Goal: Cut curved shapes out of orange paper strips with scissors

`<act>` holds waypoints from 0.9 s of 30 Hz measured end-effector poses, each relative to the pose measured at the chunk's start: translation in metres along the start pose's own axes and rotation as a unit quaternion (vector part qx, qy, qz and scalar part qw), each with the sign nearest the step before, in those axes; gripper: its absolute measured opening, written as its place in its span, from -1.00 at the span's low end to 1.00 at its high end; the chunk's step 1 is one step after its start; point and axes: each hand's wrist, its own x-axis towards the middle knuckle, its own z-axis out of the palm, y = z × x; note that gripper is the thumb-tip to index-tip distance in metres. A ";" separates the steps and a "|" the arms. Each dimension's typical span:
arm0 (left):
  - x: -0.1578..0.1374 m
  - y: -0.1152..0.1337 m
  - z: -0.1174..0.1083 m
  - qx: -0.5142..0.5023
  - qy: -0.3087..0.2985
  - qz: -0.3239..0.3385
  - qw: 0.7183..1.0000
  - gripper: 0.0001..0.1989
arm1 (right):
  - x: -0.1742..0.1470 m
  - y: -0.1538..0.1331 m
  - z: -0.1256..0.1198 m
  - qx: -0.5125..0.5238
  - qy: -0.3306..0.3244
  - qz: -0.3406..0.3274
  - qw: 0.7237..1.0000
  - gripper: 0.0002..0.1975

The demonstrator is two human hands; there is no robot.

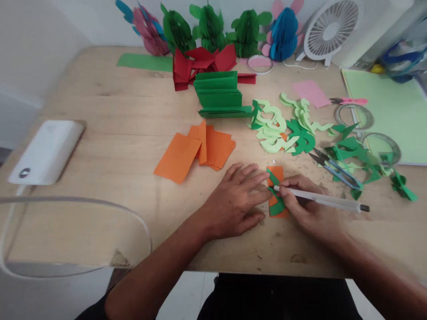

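My right hand (310, 204) grips a white pen (327, 198), its tip down at a green paper cutout (276, 207). That cutout lies on a small piece of orange paper (275, 170) on the table. My left hand (238, 200) lies flat with fingers stretched out, and its fingertips touch the left edge of the cutout and orange paper. Left of the hands sit several loose orange paper pieces (180, 156). Beyond my right hand are thread snips (336, 169) and light green paper cutouts (271, 126).
Folded green paper (218, 94) and red paper (203, 62) stand toward the back. Honeycomb paper figures (208, 29) and a white fan (332, 31) line the wall. Tape rolls (382, 149) and green scraps (353, 151) lie right. A white power bank (46, 151) with cable sits left.
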 end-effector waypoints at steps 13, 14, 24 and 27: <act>-0.001 0.000 0.001 -0.004 0.001 0.000 1.000 -0.59 | 0.000 0.005 -0.003 -0.003 0.013 0.002 1.000 -0.94; -0.001 0.000 0.001 -0.004 0.001 0.000 1.000 -0.59 | 0.000 0.005 -0.004 -0.003 0.014 0.003 1.000 -0.94; 0.000 0.000 0.000 0.000 -0.002 0.001 1.000 -0.59 | 0.000 0.004 -0.004 -0.006 0.025 0.001 1.000 -0.94; 0.000 0.000 0.001 0.001 0.000 0.003 1.000 -0.58 | 0.000 0.005 -0.003 -0.005 0.022 0.007 1.000 -0.93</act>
